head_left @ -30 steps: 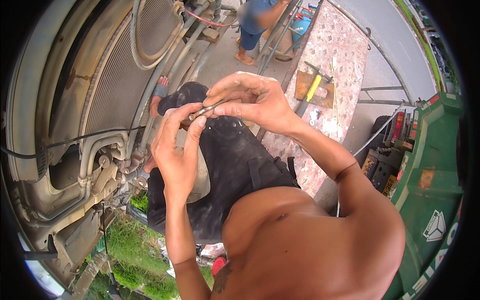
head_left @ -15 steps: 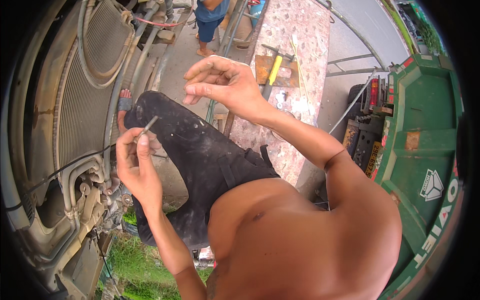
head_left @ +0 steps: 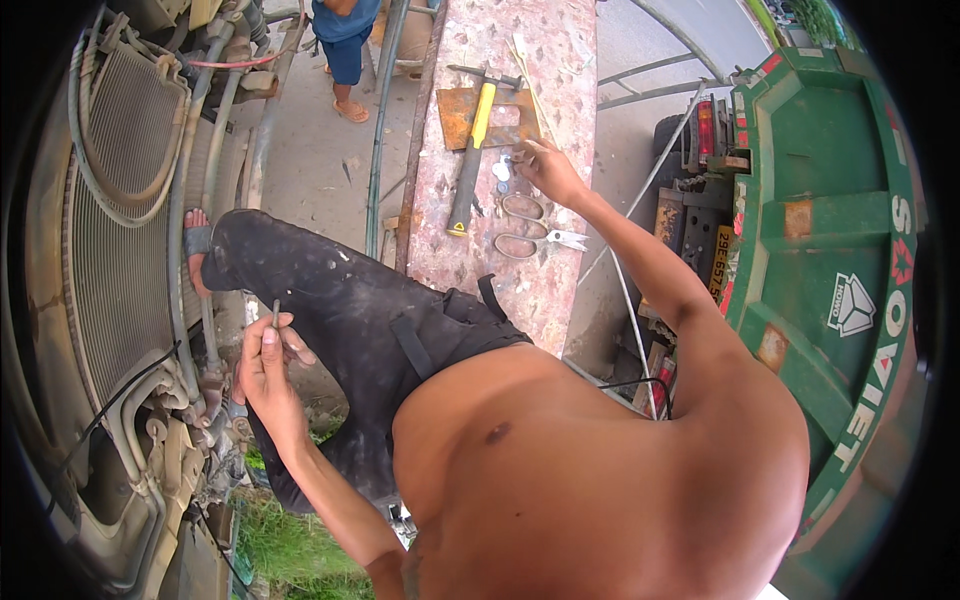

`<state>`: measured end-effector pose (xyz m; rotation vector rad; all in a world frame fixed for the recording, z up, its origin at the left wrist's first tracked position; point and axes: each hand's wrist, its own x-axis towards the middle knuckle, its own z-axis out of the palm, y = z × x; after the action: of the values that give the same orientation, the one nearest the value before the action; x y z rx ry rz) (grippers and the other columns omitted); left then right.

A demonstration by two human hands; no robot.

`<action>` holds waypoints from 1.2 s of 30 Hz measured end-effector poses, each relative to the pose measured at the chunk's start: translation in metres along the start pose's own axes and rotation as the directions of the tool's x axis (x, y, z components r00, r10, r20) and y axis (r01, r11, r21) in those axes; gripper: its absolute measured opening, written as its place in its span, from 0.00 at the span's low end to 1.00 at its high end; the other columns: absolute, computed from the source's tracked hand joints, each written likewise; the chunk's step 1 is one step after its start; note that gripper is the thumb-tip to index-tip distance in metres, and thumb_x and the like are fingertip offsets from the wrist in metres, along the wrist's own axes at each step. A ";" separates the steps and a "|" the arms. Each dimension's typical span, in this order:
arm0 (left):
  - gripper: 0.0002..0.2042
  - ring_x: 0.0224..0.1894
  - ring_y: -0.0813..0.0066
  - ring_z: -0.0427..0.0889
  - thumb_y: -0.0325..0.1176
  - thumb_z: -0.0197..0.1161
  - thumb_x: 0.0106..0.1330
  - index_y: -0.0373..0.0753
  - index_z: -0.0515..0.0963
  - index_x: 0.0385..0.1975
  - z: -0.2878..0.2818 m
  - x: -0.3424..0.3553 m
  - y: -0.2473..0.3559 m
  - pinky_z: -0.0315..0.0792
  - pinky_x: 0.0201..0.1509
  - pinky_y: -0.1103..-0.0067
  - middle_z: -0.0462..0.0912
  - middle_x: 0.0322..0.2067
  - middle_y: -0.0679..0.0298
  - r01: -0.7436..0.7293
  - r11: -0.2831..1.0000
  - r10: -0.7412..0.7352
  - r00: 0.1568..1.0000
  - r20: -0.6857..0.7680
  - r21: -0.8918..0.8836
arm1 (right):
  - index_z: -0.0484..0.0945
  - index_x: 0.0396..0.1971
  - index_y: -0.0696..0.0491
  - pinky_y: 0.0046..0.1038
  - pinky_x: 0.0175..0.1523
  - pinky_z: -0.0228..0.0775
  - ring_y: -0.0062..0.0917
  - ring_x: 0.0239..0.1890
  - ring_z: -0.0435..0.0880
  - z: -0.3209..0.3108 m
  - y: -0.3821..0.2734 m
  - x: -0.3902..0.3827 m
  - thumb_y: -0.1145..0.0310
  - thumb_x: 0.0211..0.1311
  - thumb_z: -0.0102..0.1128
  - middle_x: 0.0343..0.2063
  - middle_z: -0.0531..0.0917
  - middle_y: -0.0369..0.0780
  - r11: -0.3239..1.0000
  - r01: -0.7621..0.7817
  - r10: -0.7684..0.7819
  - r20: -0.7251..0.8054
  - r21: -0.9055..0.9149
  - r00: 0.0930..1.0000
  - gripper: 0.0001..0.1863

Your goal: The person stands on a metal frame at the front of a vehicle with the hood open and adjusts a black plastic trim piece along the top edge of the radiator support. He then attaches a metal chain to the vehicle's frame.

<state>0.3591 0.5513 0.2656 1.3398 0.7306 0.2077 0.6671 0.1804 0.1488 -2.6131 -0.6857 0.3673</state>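
Observation:
My left hand (head_left: 270,355) holds a short, thin metal rod (head_left: 276,315) pinched upright between thumb and fingers, beside my dark trousers (head_left: 330,290). My right hand (head_left: 543,170) reaches over a stained, patterned metal plank (head_left: 560,300), its fingers loosely bent and apart near some small white and grey items (head_left: 503,172). Around it lie a hammer with a yellow handle (head_left: 478,125), a rusty square plate (head_left: 458,105), a thin pale stick (head_left: 528,70) and silver scissors (head_left: 540,238).
A truck's radiator (head_left: 115,260), pipes and hoses fill the left side. A person in blue (head_left: 345,45) stands at the top beside metal tubes (head_left: 382,150). A green truck body (head_left: 820,140) and a slanting pale rod (head_left: 640,195) are on the right, with grass (head_left: 290,545) below.
Both hands were together on the metal rod; they have parted. The rod stays in my left hand, which dropped lower, while my right hand moved rightward over the plank. The view has shifted.

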 end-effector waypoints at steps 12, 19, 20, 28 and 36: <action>0.06 0.29 0.81 0.68 0.33 0.49 0.70 0.37 0.69 0.35 0.039 0.005 0.003 0.63 0.32 0.82 0.68 0.30 0.66 0.120 0.962 -0.044 0.954 0.296 -0.244 | 0.77 0.36 0.57 0.24 0.45 0.72 0.17 0.35 0.80 -0.038 -0.081 0.004 0.74 0.52 0.71 0.30 0.82 0.35 0.837 -0.177 0.047 0.255 0.518 0.966 0.13; 0.15 0.20 0.92 0.53 0.43 0.51 0.76 0.38 0.72 0.32 0.096 0.019 -0.011 0.47 0.22 0.88 0.58 0.19 0.79 0.088 0.996 -0.090 0.918 0.386 0.023 | 0.76 0.35 0.55 0.21 0.40 0.71 0.16 0.33 0.81 -0.044 -0.211 -0.031 0.71 0.52 0.74 0.30 0.82 0.35 0.607 -0.277 -0.244 0.506 0.745 0.827 0.15; 0.14 0.20 0.92 0.53 0.42 0.51 0.76 0.38 0.72 0.32 0.097 0.018 -0.011 0.47 0.22 0.87 0.58 0.19 0.79 0.082 0.996 -0.088 0.914 0.396 0.032 | 0.76 0.35 0.55 0.20 0.39 0.71 0.16 0.33 0.81 -0.043 -0.217 -0.033 0.71 0.52 0.74 0.30 0.82 0.35 0.609 -0.263 -0.273 0.510 0.748 0.816 0.15; 0.13 0.26 0.80 0.67 0.37 0.54 0.74 0.32 0.72 0.34 0.102 0.007 -0.032 0.64 0.31 0.79 0.71 0.23 0.67 0.013 0.989 -0.052 0.962 0.267 0.147 | 0.78 0.41 0.57 0.22 0.43 0.73 0.15 0.35 0.81 -0.030 -0.218 -0.036 0.71 0.53 0.73 0.31 0.83 0.35 0.648 -0.272 -0.308 0.571 0.711 0.761 0.17; 0.10 0.34 0.68 0.81 0.29 0.53 0.71 0.32 0.72 0.46 0.125 0.021 -0.050 0.73 0.39 0.75 0.81 0.32 0.54 0.059 0.946 -0.187 0.902 0.389 0.319 | 0.78 0.41 0.58 0.27 0.41 0.74 0.24 0.35 0.84 -0.034 -0.073 0.003 0.71 0.60 0.65 0.31 0.85 0.40 0.948 -0.206 0.030 0.575 0.243 0.818 0.12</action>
<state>0.4355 0.4491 0.2177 1.5539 0.4918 -0.3012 0.6516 0.2290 0.2112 -2.2535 -0.5825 1.2255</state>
